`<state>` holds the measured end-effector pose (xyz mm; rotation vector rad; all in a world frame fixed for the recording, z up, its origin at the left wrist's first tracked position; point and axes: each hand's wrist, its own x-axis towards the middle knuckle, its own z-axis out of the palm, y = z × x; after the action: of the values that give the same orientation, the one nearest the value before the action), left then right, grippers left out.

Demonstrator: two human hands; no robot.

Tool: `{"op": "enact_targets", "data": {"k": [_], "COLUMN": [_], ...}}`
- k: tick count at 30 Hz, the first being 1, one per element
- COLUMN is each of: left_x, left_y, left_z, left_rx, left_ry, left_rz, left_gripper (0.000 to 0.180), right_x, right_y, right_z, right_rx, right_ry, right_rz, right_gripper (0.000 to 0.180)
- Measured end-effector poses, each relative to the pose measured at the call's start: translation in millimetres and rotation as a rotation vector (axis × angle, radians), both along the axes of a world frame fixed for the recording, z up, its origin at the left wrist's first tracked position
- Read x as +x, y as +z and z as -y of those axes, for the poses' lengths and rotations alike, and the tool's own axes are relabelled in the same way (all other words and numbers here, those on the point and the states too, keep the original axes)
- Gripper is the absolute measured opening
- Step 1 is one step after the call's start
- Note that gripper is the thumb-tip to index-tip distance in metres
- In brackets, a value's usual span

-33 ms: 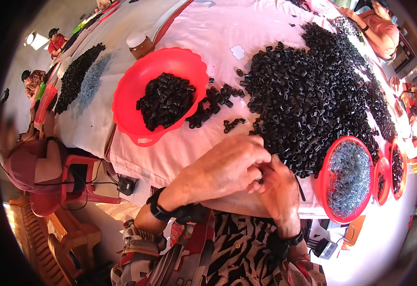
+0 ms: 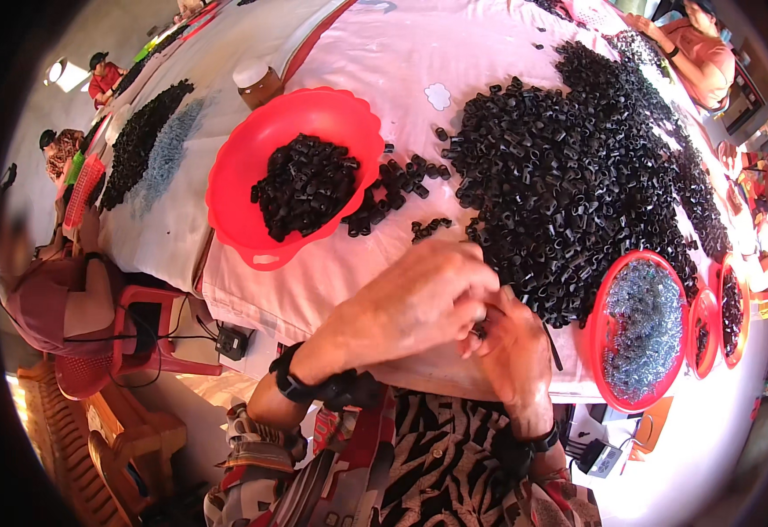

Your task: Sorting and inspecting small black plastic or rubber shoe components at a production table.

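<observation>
My left hand (image 2: 423,294) and my right hand (image 2: 518,347) meet at the table's near edge, fingers bent and closed together. A small dark piece (image 2: 480,331) shows at the right fingertips, too small to make out fully. The left fingertips are pinched just above it, and whatever they hold is hidden. Beyond my hands spreads a large heap of short black plastic clips (image 2: 542,184). Left of that heap, a red scalloped basin (image 2: 235,167) holds more black clips, with several others loose beside its rim.
A red bowl rim (image 2: 591,351) surrounds small clear-blue springs at the right, beside smaller red bowls (image 2: 703,351). Behind the basin stands a brown jar (image 2: 259,83). A person (image 2: 705,53) sits at the far right, another (image 2: 59,299) at the left near a red chair (image 2: 151,334).
My left hand has risen slightly and its fingers have shifted, uncovering more of the right fingertips and the dark piece there. The basin and heap have not moved.
</observation>
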<state>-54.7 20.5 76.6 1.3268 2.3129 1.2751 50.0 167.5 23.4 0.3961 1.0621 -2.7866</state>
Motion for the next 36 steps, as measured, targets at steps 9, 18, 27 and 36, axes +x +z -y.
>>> {"op": "enact_targets", "data": {"k": [9,18,27,36], "left_x": [-65.4,-54.9,-49.4,-48.5], "left_y": [-48.0,-43.4,-41.3,-44.7], "left_z": [-22.4,-38.1,-52.5,-37.3], "left_rx": [-0.069,-0.313,-0.381,-0.274], "left_ry": [0.318,0.417,0.462,0.408], "left_rz": [0.006,-0.214,-0.344,-0.253], "left_gripper": [0.013,0.008,0.004,0.006], "right_x": [14.3,16.9,16.8,17.0], "right_y": [-0.3,-6.5,-9.5,-6.8], "right_z": [-1.1,-3.6,-0.9,-0.4], "right_rx": [0.131,0.026,0.049,0.076], "right_ry": [0.118,0.126,0.123,0.121], "right_rz": [0.105,0.031,-0.025,-0.015], "right_gripper": [0.025,0.023,0.022,0.022]}}
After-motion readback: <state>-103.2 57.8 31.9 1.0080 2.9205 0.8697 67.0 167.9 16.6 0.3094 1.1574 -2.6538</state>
